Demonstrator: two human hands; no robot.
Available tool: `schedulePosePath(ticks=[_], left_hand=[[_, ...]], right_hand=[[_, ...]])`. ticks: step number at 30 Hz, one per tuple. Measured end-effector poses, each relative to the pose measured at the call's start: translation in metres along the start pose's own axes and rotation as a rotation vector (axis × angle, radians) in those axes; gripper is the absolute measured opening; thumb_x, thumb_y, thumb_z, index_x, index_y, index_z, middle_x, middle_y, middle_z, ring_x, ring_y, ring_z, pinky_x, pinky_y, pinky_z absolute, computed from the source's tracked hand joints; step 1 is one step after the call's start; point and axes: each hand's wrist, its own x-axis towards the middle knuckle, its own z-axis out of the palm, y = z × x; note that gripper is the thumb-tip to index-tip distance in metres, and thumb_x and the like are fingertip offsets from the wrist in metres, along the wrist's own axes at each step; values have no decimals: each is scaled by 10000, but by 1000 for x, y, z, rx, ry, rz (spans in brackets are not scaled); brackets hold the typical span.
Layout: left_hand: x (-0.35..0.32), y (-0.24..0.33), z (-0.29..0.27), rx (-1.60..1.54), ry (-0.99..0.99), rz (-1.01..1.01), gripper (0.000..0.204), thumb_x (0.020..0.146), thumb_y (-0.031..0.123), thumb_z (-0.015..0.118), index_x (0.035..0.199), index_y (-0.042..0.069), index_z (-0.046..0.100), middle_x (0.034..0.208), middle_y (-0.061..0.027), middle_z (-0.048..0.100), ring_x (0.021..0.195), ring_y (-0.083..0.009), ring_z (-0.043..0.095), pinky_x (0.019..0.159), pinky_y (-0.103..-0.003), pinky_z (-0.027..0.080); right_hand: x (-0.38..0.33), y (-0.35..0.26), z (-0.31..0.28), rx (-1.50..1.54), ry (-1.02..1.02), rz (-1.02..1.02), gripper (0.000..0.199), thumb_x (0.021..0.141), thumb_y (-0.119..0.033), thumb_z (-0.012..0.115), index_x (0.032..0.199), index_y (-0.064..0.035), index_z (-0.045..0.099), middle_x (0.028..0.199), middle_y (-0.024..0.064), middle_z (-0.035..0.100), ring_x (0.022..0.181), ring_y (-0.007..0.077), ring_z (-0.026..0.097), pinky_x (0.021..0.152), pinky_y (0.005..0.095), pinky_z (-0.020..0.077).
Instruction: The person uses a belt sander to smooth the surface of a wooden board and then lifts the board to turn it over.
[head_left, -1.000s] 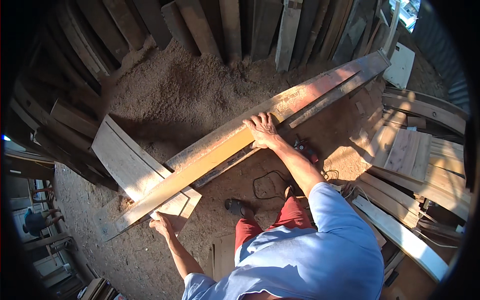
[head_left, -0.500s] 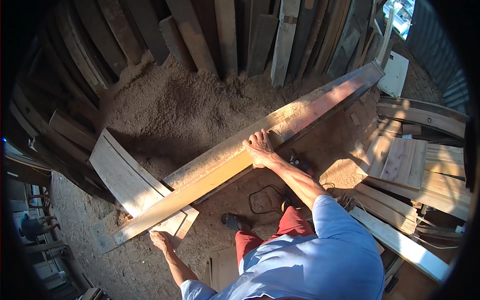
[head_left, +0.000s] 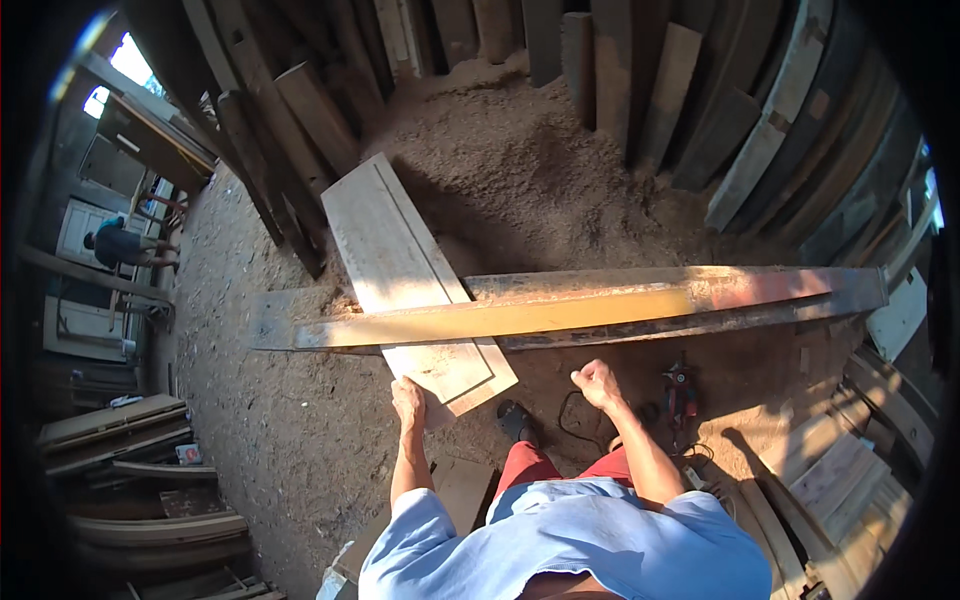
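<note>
A pale, wide wooden board [head_left: 385,235] with a dark line along its length lies slantwise beneath a long yellow-faced beam [head_left: 520,320]. The near end of the board sticks out on my side of the beam. My left hand [head_left: 408,402] grips the board's near left edge, fingers closed on it. My right hand [head_left: 597,383] hovers in front of the beam, apart from it, its fingers curled into a loose fist with nothing visible in them. A dark, weathered plank [head_left: 270,320] runs under both the beam and the board.
Sawdust [head_left: 520,150] is heaped behind the beam, below several upright planks [head_left: 670,95]. A red power tool [head_left: 682,395] with a black cord rests on the ground to my right. Stacked boards [head_left: 840,485] lie at the right; another person [head_left: 125,245] bends over at the far left.
My right hand has let go of the beam and drawn back toward me, closing. My left hand stays on the board. The view has turned left.
</note>
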Motion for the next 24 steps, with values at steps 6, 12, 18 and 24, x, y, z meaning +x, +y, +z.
schedulePosePath(ticks=[6,12,18,24], left_hand=[[15,-2,11,-86,-33,20,624,1062,501,359,1138,-31,674,1125,-335,676,1107,-542,615,915,-553,484],[-8,9,6,-6,-19,-13,641,1077,509,297,1196,-15,646,1143,-334,663,1122,-564,586,930,-595,470],[-91,13,34,-104,-18,-88,622,1077,487,308,1165,-25,649,1066,-317,692,1043,-510,656,853,-555,505],[-206,0,82,-228,-79,-219,704,1056,591,317,1184,-28,626,1020,-292,702,977,-465,681,811,-533,516]], right_hand=[[11,-42,140,959,-413,377,468,928,-461,733,1166,-68,647,1071,85,695,863,235,662,808,400,523],[18,-55,165,1241,-227,273,357,944,-342,742,1112,-36,666,1035,127,732,891,301,710,847,490,562],[7,5,117,1143,-182,253,346,961,-306,727,1090,7,660,1010,149,735,845,279,733,776,438,605],[-52,93,40,1075,-169,305,319,942,-254,751,1046,-9,575,978,150,712,832,287,728,758,459,618]])
